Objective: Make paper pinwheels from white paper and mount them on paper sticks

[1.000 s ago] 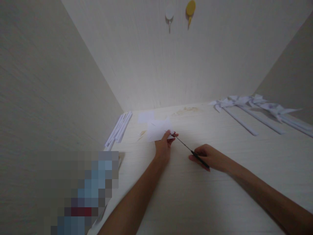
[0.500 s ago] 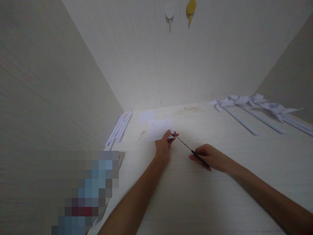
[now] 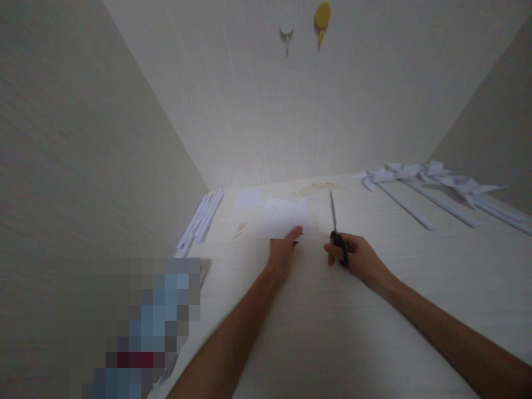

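Observation:
My left hand (image 3: 284, 252) pinches the near edge of a white paper sheet (image 3: 282, 218) and holds it just above the pale wooden table (image 3: 324, 332). My right hand (image 3: 358, 257) grips the black handles of a pair of scissors (image 3: 334, 230). The blades are closed and point away from me, up and slightly left. A gap of bare table separates the scissors from the paper.
A smaller white paper square (image 3: 247, 198) lies beyond the sheet. Rolled paper sticks (image 3: 201, 219) lie along the left wall. Several paper pinwheels on sticks (image 3: 428, 185) lie at the back right. Two hooks, white (image 3: 286, 27) and yellow (image 3: 322, 16), hang on the back wall.
The scissors have come off the paper: my right hand swung them from pointing left at the sheet to pointing away. My left hand shifted the paper slightly right.

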Motion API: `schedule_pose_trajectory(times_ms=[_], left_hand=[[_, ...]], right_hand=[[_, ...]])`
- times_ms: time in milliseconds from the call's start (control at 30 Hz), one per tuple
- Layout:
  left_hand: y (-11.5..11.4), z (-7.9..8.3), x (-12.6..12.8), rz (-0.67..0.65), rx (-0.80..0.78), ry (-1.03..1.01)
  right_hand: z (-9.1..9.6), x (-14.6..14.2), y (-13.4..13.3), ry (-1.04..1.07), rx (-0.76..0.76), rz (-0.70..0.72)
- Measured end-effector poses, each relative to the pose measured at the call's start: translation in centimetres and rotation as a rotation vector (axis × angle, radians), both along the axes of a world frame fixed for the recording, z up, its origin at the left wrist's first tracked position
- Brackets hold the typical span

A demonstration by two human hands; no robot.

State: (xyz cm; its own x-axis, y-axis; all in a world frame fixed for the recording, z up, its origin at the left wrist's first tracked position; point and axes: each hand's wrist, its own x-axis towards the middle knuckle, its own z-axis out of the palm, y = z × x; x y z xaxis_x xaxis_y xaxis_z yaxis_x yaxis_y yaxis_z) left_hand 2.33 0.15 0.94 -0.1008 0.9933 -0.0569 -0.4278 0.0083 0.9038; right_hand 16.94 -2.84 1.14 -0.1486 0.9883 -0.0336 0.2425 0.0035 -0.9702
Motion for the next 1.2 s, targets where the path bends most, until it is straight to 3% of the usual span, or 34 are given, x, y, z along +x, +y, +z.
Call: schedule_pose_trajectory(times_ms=[133,267,600,933,1200], left_hand=[[-1.1,0.4,0.5,-0.165,0.082,0.29],[-1.4,0.6,0.5,-0.244,0.113,0.349],[-1.3,0.6,0.4,-0.221,0.104,0.345],[-1.3,0.4,0.6,-0.155,0.077,0.287],[-1.3,0.7,0.6,-0.183,0.105,0.274]], right_hand=[[-0.5,-0.5,0.2,0.215,0.04,-0.182],[-0.8,-0.5,0.2,0.274,0.042,-0.231],[-0.9,-0.2,0.4,0.231,0.1,-0.185],[-0.4,-0.1,0.2,0.194,0.035,-0.109],[-0.6,0.0,0.3,0.221,0.02,-0.119]])
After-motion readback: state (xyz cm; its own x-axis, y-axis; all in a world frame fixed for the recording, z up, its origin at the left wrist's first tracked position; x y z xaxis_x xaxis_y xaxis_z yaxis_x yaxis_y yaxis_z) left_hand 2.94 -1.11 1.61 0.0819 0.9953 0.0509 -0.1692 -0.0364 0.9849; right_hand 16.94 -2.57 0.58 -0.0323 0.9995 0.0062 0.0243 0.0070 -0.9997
